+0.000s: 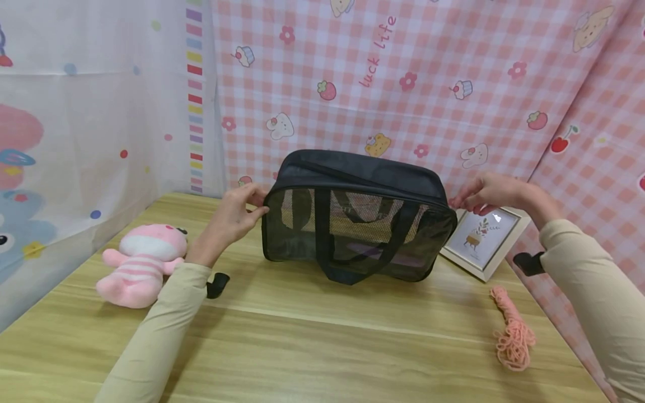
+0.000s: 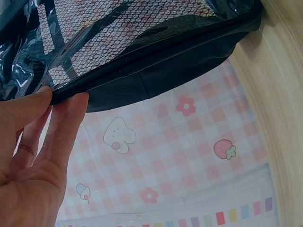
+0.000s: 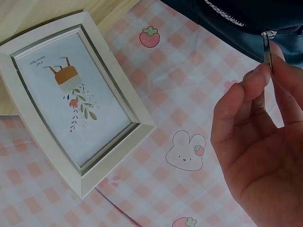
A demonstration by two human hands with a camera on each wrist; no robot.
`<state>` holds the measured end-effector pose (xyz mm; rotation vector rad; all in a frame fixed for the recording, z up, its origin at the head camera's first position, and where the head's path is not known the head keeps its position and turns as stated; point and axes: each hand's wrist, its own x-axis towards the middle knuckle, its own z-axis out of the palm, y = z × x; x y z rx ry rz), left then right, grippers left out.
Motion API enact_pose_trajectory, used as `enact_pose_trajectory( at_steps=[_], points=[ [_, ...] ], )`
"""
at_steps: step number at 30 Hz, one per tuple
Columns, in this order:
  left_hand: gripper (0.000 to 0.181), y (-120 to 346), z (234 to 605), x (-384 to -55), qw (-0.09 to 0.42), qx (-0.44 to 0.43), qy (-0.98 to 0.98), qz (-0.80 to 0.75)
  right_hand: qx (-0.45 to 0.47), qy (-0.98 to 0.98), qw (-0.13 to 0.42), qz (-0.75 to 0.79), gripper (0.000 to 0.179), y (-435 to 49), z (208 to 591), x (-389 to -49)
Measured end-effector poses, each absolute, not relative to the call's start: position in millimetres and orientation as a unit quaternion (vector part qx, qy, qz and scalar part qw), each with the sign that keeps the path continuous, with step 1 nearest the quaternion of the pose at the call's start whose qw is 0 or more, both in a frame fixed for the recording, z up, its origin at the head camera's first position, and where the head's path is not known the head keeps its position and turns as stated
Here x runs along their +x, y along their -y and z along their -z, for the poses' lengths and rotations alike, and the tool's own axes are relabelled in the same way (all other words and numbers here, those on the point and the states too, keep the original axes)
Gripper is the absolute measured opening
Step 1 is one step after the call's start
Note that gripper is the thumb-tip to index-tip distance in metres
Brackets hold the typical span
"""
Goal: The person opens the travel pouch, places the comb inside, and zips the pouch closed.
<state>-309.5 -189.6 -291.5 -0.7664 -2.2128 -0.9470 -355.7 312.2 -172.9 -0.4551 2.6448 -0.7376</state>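
Note:
A black see-through bag (image 1: 297,224) with mesh and dark handles stands upright at the middle of the table. At its upper left corner my left hand (image 1: 234,215) pinches the piped edge between thumb and fingers. In the right wrist view, a metal zipper pull (image 3: 267,54) sits between the thumb and fingers of my right hand (image 3: 260,146), at the bag's upper right corner. Through the front panel a purple shape (image 1: 373,252) shows dimly.
Left on the wooden table (image 1: 282,352) lies a pink plush toy (image 1: 143,266) with a striped belly. A pale picture frame (image 1: 481,240) leans just right of the bag. Nearer the front right is a bundle of pink cord (image 1: 513,333). Patterned curtains (image 1: 403,112) hang behind.

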Motion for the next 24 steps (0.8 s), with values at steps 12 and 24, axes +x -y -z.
enact_pose_trajectory(
  at_steps=[12,24],
  points=[
    [0.023,189.8,293.0,-311.5,0.308,-0.292,0.833,0.355,-0.146,-0.938,0.169,0.266,0.021,-314.2,176.7,-355.5],
    [0.023,190.3,293.3,-312.1,0.309,-0.294,0.832,0.356,-0.155,-0.939,0.162,0.262,0.021,-316.1,178.7,-351.9]
  ],
)
